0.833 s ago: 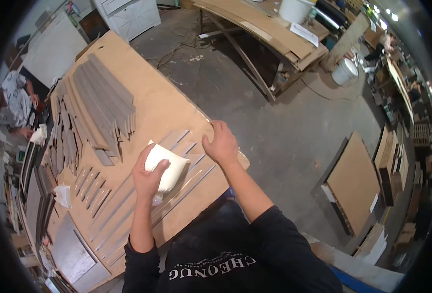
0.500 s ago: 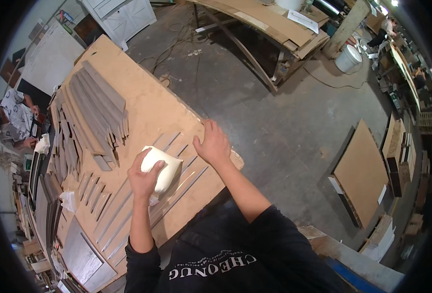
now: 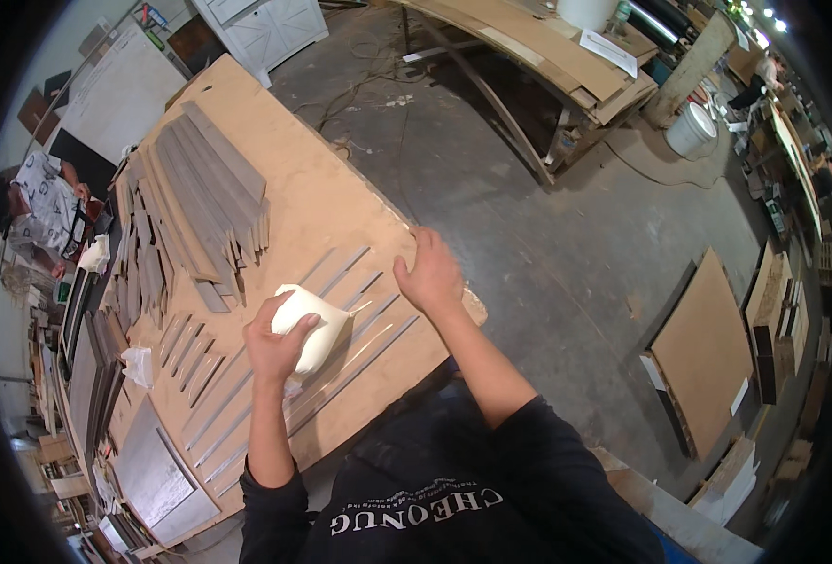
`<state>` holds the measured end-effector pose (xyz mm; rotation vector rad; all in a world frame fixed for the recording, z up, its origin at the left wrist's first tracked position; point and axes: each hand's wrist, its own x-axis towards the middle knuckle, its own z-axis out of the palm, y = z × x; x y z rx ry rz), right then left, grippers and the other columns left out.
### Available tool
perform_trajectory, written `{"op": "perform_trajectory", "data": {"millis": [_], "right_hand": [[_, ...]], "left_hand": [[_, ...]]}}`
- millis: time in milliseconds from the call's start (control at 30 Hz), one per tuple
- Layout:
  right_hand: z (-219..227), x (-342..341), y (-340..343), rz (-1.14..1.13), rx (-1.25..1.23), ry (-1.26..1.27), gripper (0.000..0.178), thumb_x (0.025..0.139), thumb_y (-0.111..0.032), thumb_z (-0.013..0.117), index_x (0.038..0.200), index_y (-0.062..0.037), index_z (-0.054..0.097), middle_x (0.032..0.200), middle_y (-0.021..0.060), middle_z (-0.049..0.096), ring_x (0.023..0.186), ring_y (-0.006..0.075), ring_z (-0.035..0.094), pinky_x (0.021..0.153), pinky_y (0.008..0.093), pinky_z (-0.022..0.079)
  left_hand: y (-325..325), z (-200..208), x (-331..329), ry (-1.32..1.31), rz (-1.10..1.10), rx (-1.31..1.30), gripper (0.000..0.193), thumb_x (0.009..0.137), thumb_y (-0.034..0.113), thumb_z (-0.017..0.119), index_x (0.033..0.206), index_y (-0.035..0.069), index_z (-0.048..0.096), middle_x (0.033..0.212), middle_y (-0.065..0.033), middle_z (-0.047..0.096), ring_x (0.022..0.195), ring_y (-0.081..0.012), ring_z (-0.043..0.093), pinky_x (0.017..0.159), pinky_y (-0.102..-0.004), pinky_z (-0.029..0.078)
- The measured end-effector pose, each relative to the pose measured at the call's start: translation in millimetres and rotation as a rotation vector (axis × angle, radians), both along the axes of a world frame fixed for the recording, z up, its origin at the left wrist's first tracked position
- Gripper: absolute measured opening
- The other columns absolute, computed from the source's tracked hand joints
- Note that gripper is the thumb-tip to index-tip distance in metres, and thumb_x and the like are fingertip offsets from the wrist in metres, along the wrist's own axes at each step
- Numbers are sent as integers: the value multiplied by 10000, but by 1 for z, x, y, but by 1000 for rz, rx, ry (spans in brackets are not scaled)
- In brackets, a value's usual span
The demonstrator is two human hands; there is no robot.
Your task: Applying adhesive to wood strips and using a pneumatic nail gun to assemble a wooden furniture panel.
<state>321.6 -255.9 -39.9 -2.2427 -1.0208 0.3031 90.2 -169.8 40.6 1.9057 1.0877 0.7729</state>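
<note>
My left hand point(image 3: 278, 340) grips a plump cream-coloured bag of what looks like glue point(image 3: 318, 331), thumb pressed on top. From the bag's pointed right corner a thin pale line runs onto or above a narrow grey strip. Several such narrow grey strips point(image 3: 363, 356) lie side by side on the tan board tabletop point(image 3: 303, 207), one bearing a pale yellowish line. At the table's right edge rests my right hand point(image 3: 432, 274), empty, its fingers stretched and the thumb apart.
A fan of grey wooden slats point(image 3: 204, 174) covers the table's far left. Short strips point(image 3: 190, 355), a crumpled plastic bag point(image 3: 138, 366) and a grey panel point(image 3: 157, 470) lie nearer. Another person point(image 3: 45, 207) is at the left. Boards point(image 3: 702, 352) stand on the floor at right.
The bag's tip now shows a pale line running out to the right. My left hand still grips the bag; the whole view has shifted slightly.
</note>
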Motion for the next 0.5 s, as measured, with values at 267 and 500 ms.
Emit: {"op": "perform_trajectory", "data": {"millis": [267, 500], "right_hand": [[-1, 0, 0, -5, -19, -22, 525, 829, -306, 634, 1271, -63, 487, 1228, 137, 541, 1104, 327, 556, 912, 448, 475], [1, -3, 0, -10, 18, -36, 515, 826, -305, 638, 1266, -78, 496, 1238, 137, 540, 1096, 331, 565, 908, 460, 477]], "left_hand": [[-6, 12, -37, 118, 59, -11, 403, 722, 80, 824, 1083, -13, 673, 929, -77, 696, 834, -134, 635, 768, -289, 527], [-12, 12, -68, 161, 105, 40, 436, 693, 150, 864, 1062, -4, 689, 893, -93, 722, 811, -132, 661, 748, -283, 528]]}}
